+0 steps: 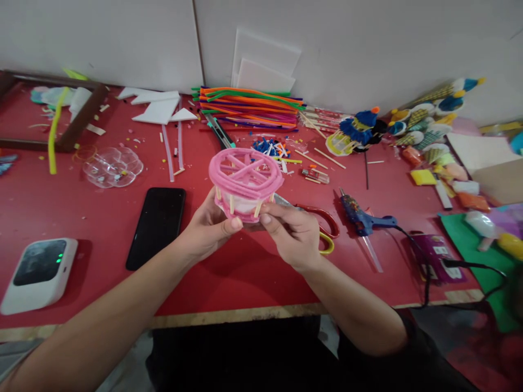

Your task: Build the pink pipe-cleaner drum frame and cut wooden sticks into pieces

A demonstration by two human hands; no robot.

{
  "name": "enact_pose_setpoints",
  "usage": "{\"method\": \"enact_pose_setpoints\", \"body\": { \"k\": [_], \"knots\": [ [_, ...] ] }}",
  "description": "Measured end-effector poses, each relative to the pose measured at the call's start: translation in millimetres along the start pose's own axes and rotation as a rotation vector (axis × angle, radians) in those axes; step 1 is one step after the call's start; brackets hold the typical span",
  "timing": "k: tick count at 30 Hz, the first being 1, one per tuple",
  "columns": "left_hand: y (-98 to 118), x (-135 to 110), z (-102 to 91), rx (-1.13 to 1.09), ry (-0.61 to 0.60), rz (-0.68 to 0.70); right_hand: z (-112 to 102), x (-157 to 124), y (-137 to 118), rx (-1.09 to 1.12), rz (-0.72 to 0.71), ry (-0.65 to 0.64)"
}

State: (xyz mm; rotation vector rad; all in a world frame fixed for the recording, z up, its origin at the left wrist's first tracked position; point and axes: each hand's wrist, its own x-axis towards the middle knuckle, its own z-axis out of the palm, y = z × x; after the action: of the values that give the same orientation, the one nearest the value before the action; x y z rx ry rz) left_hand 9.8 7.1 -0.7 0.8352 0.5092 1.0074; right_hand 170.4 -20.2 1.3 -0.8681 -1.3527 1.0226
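Above the red table, a small pink carousel-like craft model (245, 177) is held up between both hands. Its top is a ring of pink pipe cleaner with crossing spokes, carried on short pale sticks over a pink-edged base. My left hand (210, 231) grips the base from the left, thumb at the front edge. On the right side, my right hand (294, 231) pinches the base near one of the sticks. Behind my right hand lie scissors (327, 245) with red and yellow handles, their blades partly hidden by the hand and model.
A glue gun (363, 215) with a cord lies at the right. To the left are a black phone (156, 228), a white device (41, 275) and a clear plastic palette (114, 167). Pipe cleaners (249, 109), a cutter knife (219, 130) and a blue craft model (357, 130) lie farther back.
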Motion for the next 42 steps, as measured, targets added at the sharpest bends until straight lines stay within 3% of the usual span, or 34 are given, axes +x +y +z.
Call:
{"method": "enact_pose_setpoints", "body": {
  "k": [5,11,19,29,34,42],
  "knots": [
    [-0.5,-1.0,0.4,0.000,-0.007,-0.018,0.9,-3.1,0.9,-0.043,-0.066,0.018],
    [6.6,-5.8,-2.7,-0.060,0.051,-0.032,-3.9,1.4,1.9,-0.004,-0.159,0.172],
    [11.1,-3.6,0.5,-0.002,0.000,0.044,-12.9,9.3,6.2,-0.046,-0.130,0.043],
    [8.1,-6.5,-8.1,0.006,0.047,-0.084,-12.2,8.1,5.2,0.209,0.036,-0.232],
    [5.7,-4.4,-7.3,-0.054,-0.003,-0.106,-9.7,3.4,4.2,0.226,0.116,-0.240],
    [8.4,-2.3,2.6,-0.018,0.020,-0.072,-5.6,0.7,5.0,0.135,0.074,-0.174]
  ]
}}
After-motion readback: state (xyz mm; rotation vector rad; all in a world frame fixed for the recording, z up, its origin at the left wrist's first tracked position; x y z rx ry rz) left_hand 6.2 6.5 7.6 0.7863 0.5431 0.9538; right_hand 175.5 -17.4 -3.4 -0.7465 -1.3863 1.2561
